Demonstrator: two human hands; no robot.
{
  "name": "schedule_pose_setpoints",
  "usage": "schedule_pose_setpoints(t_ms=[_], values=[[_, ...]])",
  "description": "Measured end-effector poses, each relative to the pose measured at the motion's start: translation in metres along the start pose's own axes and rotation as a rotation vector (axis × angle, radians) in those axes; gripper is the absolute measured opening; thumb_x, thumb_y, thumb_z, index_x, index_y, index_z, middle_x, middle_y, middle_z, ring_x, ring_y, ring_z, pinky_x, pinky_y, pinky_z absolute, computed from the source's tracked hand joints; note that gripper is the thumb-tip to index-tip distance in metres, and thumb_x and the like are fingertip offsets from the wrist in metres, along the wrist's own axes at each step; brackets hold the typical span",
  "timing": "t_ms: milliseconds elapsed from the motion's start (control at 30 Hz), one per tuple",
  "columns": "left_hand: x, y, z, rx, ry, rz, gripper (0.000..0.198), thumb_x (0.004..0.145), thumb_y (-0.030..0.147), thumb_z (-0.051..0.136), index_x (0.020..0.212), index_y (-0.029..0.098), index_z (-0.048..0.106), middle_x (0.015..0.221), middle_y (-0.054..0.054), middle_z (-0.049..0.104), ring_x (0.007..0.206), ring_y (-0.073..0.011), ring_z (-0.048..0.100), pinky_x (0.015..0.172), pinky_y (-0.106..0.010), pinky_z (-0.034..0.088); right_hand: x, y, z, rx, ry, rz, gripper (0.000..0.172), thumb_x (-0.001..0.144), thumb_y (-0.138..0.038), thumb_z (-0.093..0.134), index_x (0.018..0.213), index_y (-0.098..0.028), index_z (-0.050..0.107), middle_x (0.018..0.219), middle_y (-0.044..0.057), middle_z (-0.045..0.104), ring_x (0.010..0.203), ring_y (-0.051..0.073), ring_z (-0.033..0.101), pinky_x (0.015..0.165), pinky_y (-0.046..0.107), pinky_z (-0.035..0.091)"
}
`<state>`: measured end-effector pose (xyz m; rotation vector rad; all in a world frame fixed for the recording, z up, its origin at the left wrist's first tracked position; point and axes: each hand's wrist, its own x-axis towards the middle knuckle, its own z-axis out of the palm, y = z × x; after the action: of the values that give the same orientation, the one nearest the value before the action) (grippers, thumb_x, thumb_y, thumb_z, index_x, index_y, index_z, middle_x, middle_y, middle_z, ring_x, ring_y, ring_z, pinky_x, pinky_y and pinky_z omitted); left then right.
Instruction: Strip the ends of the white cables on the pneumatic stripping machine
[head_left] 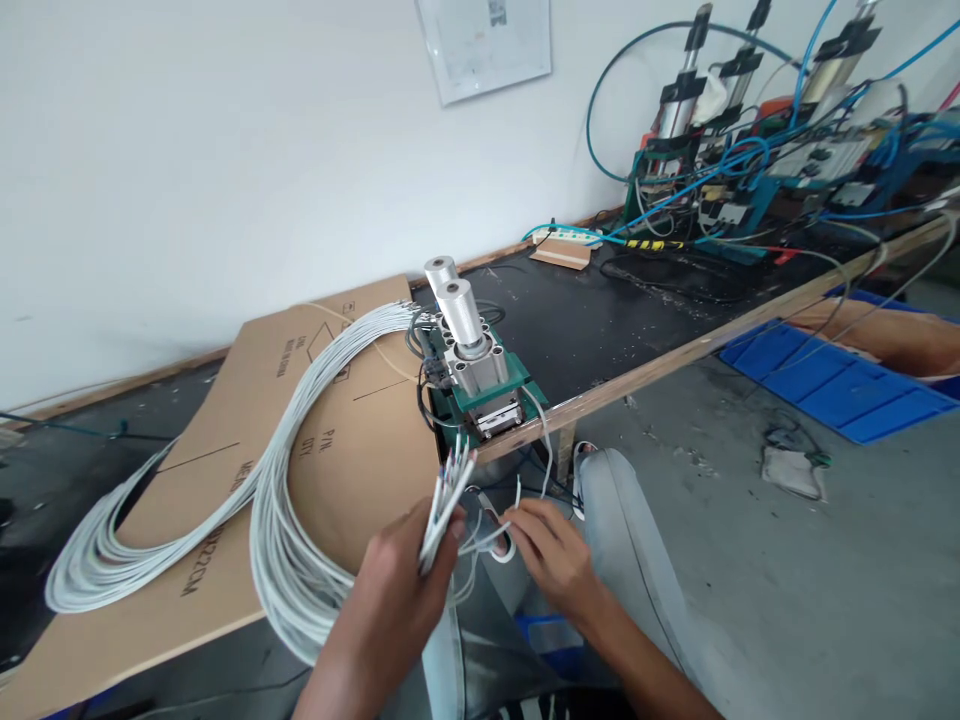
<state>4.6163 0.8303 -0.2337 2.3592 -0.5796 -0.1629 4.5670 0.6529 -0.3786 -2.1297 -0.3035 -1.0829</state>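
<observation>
White cable bundle (448, 500) is up in the L hand (405, 560), just off the near edge of the counter (585, 320), ends pointing up; L fingers wrapped tight round it; R hand (551, 555) is near, to the right, fingertips pinched on a single white strand (489, 538) running across from the L hand; just beyond the bundle sits a small green press (472, 365) w/ two silver cylinders, at the counter's near edge; to its left, a big loop of white cables (271, 500) lies on flat printed cardboard (375, 440); farther right, a power strip (568, 236), then more machines (679, 110) w/ blue hoses; blue bin (832, 380) on the floor, far right.
</observation>
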Motion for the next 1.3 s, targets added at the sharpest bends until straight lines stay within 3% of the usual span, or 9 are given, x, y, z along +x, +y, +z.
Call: schedule_pose_setpoints(t_ms=[67, 100, 200, 333, 600, 867, 1067, 1300], values=[[0.021, 0.009, -0.008, -0.105, 0.057, -0.023, 0.039, 0.098, 0.044, 0.051, 0.068, 0.021, 0.061, 0.057, 0.001, 0.059, 0.052, -0.0161, 0.057, 0.054, -0.026, 0.046, 0.015, 0.01, 0.004, -0.011, 0.018, -0.015, 0.02, 0.103, -0.01, 0.053, 0.116, -0.017, 0.067, 0.097, 0.01, 0.072, 0.087, 0.017, 0.073, 0.077, 0.026, 0.063], [0.031, 0.012, -0.01, -0.171, 0.079, -0.042, 0.039, 0.098, 0.044, 0.053, 0.068, 0.021, 0.06, 0.053, 0.003, 0.055, 0.047, -0.0137, 0.051, 0.05, -0.025, 0.042, 0.022, 0.015, 0.006, -0.022, 0.024, -0.03, 0.021, 0.103, -0.01, 0.053, 0.117, -0.017, 0.067, 0.097, 0.01, 0.071, 0.086, 0.017, 0.073, 0.077, 0.026, 0.063], [0.053, 0.016, -0.009, -0.393, 0.173, -0.099, 0.03, 0.098, 0.044, 0.056, 0.082, 0.019, 0.064, 0.052, 0.006, 0.049, 0.043, -0.0101, 0.042, 0.043, -0.021, 0.035, 0.044, 0.028, 0.011, -0.074, 0.043, -0.082, 0.021, 0.102, -0.009, 0.054, 0.118, -0.016, 0.066, 0.098, 0.011, 0.071, 0.087, 0.018, 0.073, 0.077, 0.027, 0.062], [0.065, 0.017, -0.001, -0.618, 0.276, -0.133, 0.024, 0.098, 0.041, 0.059, 0.094, 0.018, 0.064, 0.052, 0.009, 0.044, 0.042, -0.0087, 0.041, 0.04, -0.019, 0.034, 0.065, 0.039, 0.012, -0.109, 0.081, -0.145, 0.021, 0.101, -0.009, 0.055, 0.118, -0.017, 0.065, 0.098, 0.011, 0.071, 0.088, 0.019, 0.072, 0.08, 0.028, 0.061], [0.068, 0.017, 0.0, -0.781, 0.327, -0.117, 0.019, 0.098, 0.036, 0.063, 0.094, 0.017, 0.064, 0.052, 0.009, 0.041, 0.043, -0.007, 0.036, 0.04, -0.018, 0.029, 0.08, 0.045, 0.006, -0.115, 0.013, -0.22, 0.018, 0.101, -0.01, 0.057, 0.115, -0.014, 0.067, 0.095, 0.011, 0.069, 0.086, 0.02, 0.07, 0.08, 0.028, 0.058], [0.056, 0.031, 0.002, -0.795, 0.329, -0.182, 0.022, 0.095, 0.038, 0.063, 0.096, 0.016, 0.063, 0.054, 0.009, 0.041, 0.044, -0.0078, 0.035, 0.041, -0.019, 0.028, 0.076, 0.049, 0.008, -0.142, -0.012, -0.236, 0.021, 0.1, -0.008, 0.055, 0.115, -0.013, 0.069, 0.094, 0.011, 0.069, 0.086, 0.02, 0.067, 0.08, 0.03, 0.058], [0.053, 0.034, 0.002, -0.769, 0.315, -0.165, 0.022, 0.096, 0.038, 0.062, 0.094, 0.016, 0.063, 0.053, 0.009, 0.041, 0.044, -0.0072, 0.034, 0.041, -0.019, 0.027, 0.076, 0.062, 0.012, -0.194, -0.075, -0.272, 0.025, 0.099, -0.005, 0.054, 0.117, -0.013, 0.069, 0.101, 0.013, 0.069, 0.097, 0.022, 0.069, 0.087, 0.032, 0.058], [0.053, 0.03, 0.001, -0.753, 0.299, -0.136, 0.024, 0.095, 0.04, 0.064, 0.098, 0.016, 0.062, 0.051, 0.009, 0.042, 0.043, -0.0076, 0.036, 0.04, -0.019, 0.029, 0.085, 0.062, 0.002, -0.204, -0.142, -0.289, 0.029, 0.103, -0.005, 0.042, 0.113, -0.016, 0.067, 0.097, 0.011, 0.069, 0.087, 0.019, 0.066, 0.08, 0.031, 0.057]])
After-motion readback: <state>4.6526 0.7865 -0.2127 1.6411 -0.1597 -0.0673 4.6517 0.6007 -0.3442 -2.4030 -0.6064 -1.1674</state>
